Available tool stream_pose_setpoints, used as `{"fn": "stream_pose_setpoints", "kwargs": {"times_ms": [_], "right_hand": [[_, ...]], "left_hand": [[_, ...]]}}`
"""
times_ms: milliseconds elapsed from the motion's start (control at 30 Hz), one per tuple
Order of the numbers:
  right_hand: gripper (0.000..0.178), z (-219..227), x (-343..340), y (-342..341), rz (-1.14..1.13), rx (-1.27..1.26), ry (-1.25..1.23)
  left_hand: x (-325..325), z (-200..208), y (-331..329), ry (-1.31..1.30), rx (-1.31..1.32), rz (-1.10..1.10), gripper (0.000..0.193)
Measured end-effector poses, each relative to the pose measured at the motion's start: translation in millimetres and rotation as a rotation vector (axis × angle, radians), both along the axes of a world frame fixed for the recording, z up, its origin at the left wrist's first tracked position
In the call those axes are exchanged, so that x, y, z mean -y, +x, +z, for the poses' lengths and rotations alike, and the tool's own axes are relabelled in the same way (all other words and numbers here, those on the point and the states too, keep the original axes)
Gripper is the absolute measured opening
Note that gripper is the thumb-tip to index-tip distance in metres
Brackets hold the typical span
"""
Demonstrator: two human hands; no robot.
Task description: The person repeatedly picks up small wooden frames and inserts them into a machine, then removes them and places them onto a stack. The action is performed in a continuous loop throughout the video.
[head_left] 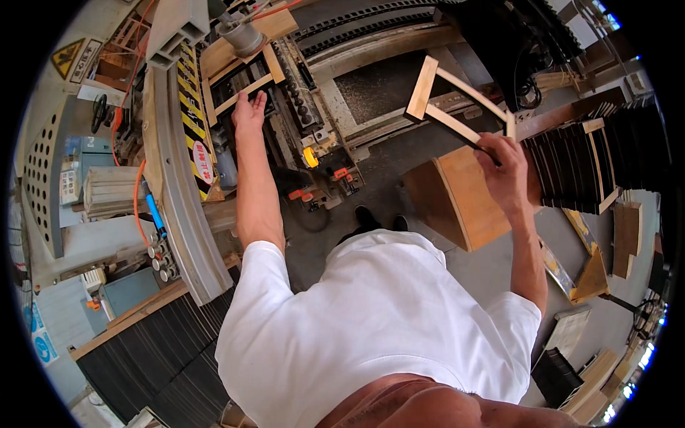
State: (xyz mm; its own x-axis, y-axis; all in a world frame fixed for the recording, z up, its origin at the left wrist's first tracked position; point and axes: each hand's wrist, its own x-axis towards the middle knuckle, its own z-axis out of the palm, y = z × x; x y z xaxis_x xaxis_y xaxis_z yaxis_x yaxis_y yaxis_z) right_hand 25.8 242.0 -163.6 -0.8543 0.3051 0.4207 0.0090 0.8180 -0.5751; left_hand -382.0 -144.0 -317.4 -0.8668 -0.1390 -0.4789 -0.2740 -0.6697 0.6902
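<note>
My right hand [504, 162] is closed around one end of a wooden frame [422, 87], pale wood with dark edges, held up in the air to the right. A second wooden frame [242, 94] of pale bars lies in the machine at the upper left, under a grey cylinder [244, 37]. My left hand [250, 111] is at its near bar, fingers stretched out against the wood. Whether those fingertips reach under the bar is hidden.
A yellow-and-black striped machine beam [188, 107] runs along my left. Stacks of dark-edged frames stand at the right [571, 167] and lower left [153, 357]. A plywood box [464, 196] sits below my right hand. Orange clamps [342, 175] and a yellow knob [310, 157] jut from the machine.
</note>
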Motion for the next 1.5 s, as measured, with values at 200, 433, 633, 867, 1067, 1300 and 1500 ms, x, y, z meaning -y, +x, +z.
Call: {"fn": "stream_pose_setpoints", "kwargs": {"times_ms": [200,433,633,867,1067,1300,1500], "right_hand": [[0.022,-9.0,36.3,-54.1,0.104,0.046,-0.149],[0.016,-4.1,106.3,-159.6,0.477,-0.119,0.189],[0.013,-56.9,190.9,-248.5,0.759,-0.169,0.216],[0.026,-88.3,222.0,-280.7,0.915,0.011,0.291],[0.025,-79.6,216.3,-307.8,0.988,0.016,0.18],[0.022,-101.0,234.1,-370.0,0.932,-0.009,0.266],[0.027,-122.9,238.7,-400.1,0.949,0.013,0.284]], "left_hand": [[8.7,-8.4,-2.4,0.115,0.007,-0.069,0.045],[5.5,-12.4,80.8,0.159,-0.07,-0.114,0.026],[11.2,-6.6,167.6,0.178,-0.189,-0.27,0.025],[7.9,-9.9,169.5,0.28,-0.338,-0.18,0.029],[-14.2,-1.7,177.3,0.215,-0.289,0.038,0.028],[-10.0,10.8,279.3,0.141,-0.217,0.112,0.042],[-12.6,28.0,365.6,0.145,-0.149,0.21,0.039]]}}
